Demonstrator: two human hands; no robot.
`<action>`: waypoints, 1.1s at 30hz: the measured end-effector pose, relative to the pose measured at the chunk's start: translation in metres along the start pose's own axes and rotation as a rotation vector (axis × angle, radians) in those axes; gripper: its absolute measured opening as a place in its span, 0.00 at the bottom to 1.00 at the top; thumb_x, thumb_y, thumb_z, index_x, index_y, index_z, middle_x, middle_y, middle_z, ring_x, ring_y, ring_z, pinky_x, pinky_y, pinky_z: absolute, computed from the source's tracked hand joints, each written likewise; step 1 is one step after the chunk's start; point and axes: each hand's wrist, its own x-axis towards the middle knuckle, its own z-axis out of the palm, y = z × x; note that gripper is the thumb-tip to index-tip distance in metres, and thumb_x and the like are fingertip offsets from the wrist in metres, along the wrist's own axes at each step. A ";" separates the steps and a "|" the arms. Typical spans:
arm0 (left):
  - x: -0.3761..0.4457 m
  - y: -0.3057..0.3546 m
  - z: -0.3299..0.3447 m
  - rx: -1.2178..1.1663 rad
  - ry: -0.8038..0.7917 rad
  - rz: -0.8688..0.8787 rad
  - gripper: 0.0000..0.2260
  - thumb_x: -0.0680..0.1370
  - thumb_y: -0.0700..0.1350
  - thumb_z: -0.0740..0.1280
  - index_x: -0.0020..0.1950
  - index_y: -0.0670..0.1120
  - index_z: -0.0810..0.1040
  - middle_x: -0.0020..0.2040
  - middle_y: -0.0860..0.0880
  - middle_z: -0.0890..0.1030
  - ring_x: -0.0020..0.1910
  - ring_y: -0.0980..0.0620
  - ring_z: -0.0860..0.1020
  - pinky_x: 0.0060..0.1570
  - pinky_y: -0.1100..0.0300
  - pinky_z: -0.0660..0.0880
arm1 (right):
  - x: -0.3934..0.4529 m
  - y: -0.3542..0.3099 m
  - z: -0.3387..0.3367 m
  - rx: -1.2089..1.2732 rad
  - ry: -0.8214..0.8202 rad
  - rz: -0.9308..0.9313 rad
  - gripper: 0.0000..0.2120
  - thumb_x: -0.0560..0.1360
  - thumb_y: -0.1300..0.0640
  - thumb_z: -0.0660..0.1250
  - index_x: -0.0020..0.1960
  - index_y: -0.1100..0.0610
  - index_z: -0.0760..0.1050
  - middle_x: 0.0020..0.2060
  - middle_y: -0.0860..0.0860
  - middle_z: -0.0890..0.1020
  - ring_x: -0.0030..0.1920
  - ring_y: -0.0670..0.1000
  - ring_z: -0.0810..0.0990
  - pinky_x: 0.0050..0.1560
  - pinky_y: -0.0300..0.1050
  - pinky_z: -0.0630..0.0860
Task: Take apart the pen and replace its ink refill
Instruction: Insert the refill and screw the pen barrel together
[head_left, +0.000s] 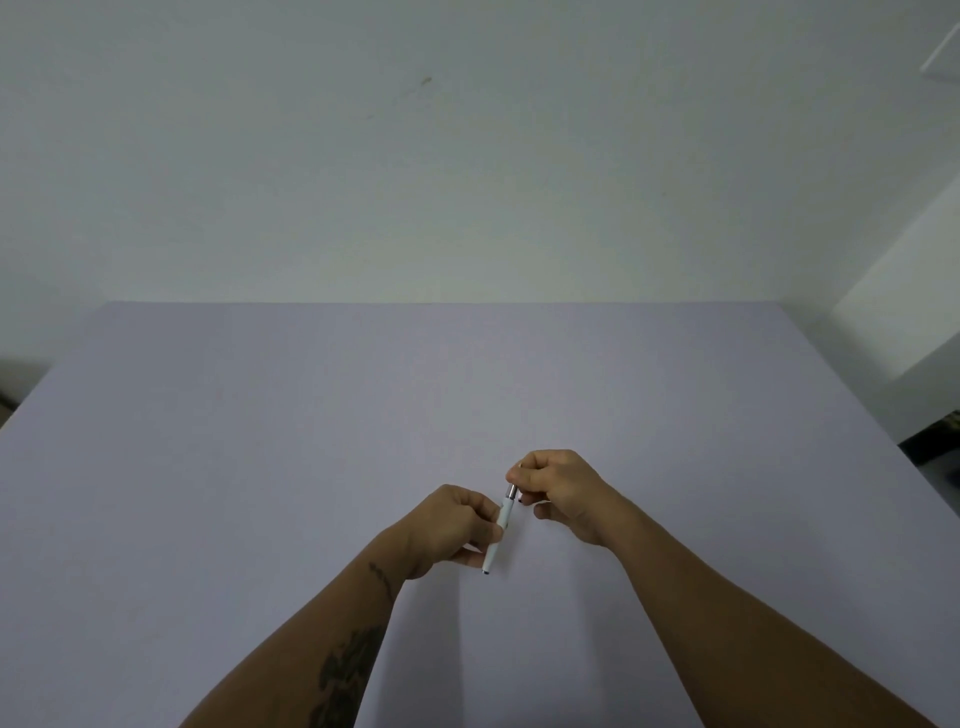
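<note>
Closest to us, our two bare arms reach out over the big pale purple table. Our left arm has dark drawings on the skin. Nothing blocks our view of the hands, and the tabletop around them is flat and plain.

Our left hand is curled shut around the white pen. The fingers wrap the white middle part, and the pen's near end pokes out below this hand, toward us. The pen is tilted, with its far end leaning to the right.

Just past the left hand, our right hand is closed too. Its fingertips pinch the shiny silver end of the pen. The two hands are very near each other, joined by the pen, held a little above the table.

Behind the hands, beyond the table's far edge, stands a plain white wall.
</note>
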 end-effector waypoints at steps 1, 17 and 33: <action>0.000 -0.001 0.001 0.002 -0.004 -0.001 0.06 0.74 0.33 0.68 0.42 0.41 0.83 0.38 0.46 0.80 0.37 0.50 0.79 0.41 0.57 0.82 | 0.000 0.001 0.001 -0.027 0.019 -0.006 0.08 0.75 0.59 0.71 0.38 0.59 0.78 0.41 0.57 0.80 0.36 0.50 0.76 0.35 0.42 0.73; -0.008 -0.005 0.002 0.023 0.010 0.023 0.07 0.73 0.32 0.67 0.42 0.41 0.84 0.42 0.43 0.84 0.41 0.49 0.81 0.42 0.57 0.82 | -0.007 0.002 -0.002 -0.054 -0.026 -0.006 0.06 0.77 0.63 0.68 0.44 0.59 0.83 0.40 0.54 0.82 0.37 0.49 0.77 0.36 0.42 0.72; -0.006 -0.004 0.006 0.136 0.108 0.115 0.04 0.72 0.35 0.71 0.39 0.42 0.82 0.39 0.42 0.80 0.36 0.48 0.76 0.39 0.58 0.78 | -0.017 0.010 -0.004 -0.016 0.067 -0.056 0.05 0.75 0.62 0.71 0.41 0.61 0.82 0.37 0.56 0.80 0.34 0.49 0.73 0.33 0.40 0.70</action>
